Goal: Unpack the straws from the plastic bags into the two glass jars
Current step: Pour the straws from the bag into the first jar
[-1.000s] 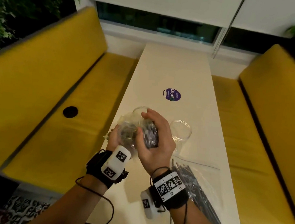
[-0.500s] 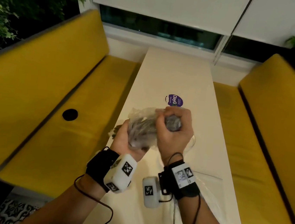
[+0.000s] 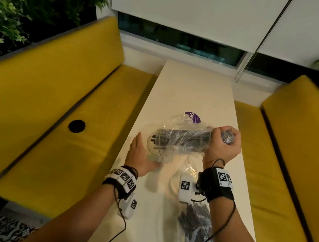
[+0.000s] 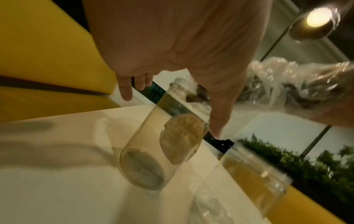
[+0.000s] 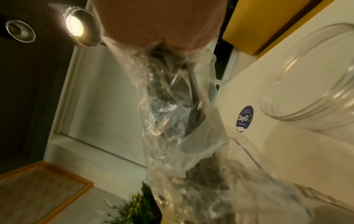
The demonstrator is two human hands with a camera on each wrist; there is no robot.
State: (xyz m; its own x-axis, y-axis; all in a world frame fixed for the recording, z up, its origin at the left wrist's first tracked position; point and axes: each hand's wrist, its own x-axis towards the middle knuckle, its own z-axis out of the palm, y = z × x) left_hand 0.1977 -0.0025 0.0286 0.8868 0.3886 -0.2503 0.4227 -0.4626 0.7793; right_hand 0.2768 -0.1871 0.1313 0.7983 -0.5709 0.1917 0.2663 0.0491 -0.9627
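Observation:
My right hand grips the bunched end of a clear plastic bag of black straws. The bag lies level above the table, and its loose end hangs over the left glass jar. My left hand is open beside that jar with its fingers straight. In the left wrist view the thumb runs down alongside the left jar. The second glass jar stands just right of it, partly hidden by the bag. The right wrist view shows the bag hanging from my fist.
A second bag of black straws lies on the white table near me, under my right forearm. A purple round sticker is behind the jars. Yellow benches flank the narrow table on both sides.
My left hand has let go of the bag and dropped open beside the left jar. My right hand has carried the bag's end to the right, so the bag now lies stretched out level.

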